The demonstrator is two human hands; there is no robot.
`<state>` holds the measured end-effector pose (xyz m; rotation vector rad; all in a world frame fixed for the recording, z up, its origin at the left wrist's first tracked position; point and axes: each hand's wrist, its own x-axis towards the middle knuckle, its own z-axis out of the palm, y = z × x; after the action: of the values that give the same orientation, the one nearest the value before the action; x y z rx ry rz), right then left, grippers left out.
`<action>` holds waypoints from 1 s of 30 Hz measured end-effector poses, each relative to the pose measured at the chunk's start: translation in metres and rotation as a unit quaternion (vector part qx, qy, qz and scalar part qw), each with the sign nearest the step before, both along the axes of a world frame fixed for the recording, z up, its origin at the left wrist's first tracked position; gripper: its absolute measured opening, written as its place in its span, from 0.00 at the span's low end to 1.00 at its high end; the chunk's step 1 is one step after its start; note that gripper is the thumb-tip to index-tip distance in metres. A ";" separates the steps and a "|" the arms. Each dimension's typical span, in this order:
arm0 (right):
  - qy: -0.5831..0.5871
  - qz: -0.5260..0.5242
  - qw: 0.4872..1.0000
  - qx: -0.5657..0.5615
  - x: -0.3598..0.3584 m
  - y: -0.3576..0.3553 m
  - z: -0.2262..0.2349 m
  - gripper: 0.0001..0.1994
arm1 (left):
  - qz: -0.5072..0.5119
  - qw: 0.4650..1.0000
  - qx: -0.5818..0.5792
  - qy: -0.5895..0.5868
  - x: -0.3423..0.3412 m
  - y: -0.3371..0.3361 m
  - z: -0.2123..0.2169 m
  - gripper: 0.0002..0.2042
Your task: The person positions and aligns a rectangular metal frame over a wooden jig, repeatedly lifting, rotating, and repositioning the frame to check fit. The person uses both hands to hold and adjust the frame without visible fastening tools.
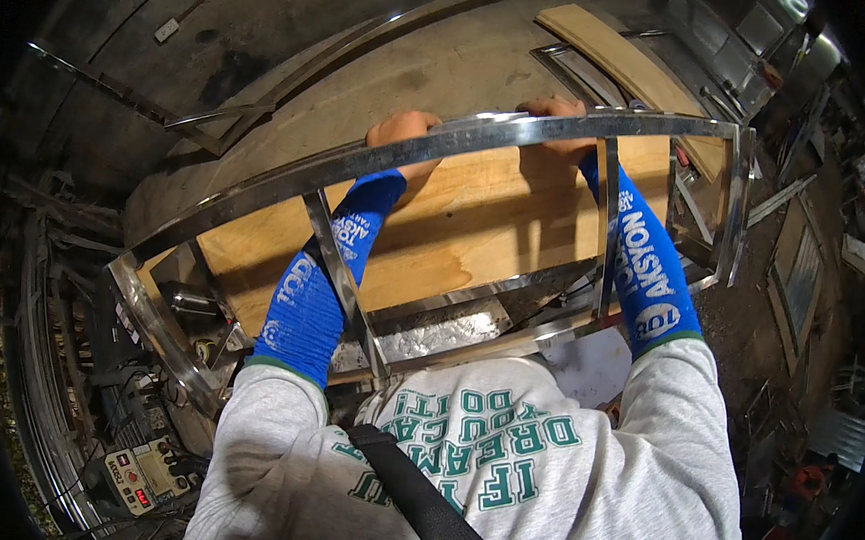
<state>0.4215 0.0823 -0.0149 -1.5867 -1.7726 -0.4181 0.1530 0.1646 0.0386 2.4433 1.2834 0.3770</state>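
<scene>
Cluttered workshop: over the wooden surface (477, 213), my left hand (402, 127) and right hand (556, 110) clench the steel frame's (360, 160) far rail, frame raised, not set down.

Wood plank (623, 58) lies at top, beside loose steel bars (577, 69). Plywood sheet (476, 223) covers bench. Welder box (142, 472) with dials sits lower left on floor. Angle bar (124, 96) rests on concrete slab (269, 28) upper left. Steel cabinets (759, 42), possibly sinks, upper right. Scrap clutter (822, 438) at right edge.
</scene>
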 end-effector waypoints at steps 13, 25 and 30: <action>0.036 -0.004 0.977 -0.212 -0.008 -0.016 0.046 0.22 | -0.057 0.986 0.130 -0.088 -0.007 -0.012 -0.009 0.18; 0.007 0.013 0.996 -0.084 -0.015 -0.012 0.040 0.12 | -0.061 0.976 0.182 -0.102 -0.007 -0.014 -0.007 0.13; 0.003 -0.031 0.997 -0.074 -0.021 -0.014 0.037 0.13 | -0.062 0.969 0.202 -0.128 -0.006 -0.016 -0.009 0.12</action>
<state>0.4007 0.0681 0.0220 -1.7473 -1.7897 -0.3160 0.1473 0.1488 0.0298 2.6690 1.0156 0.9677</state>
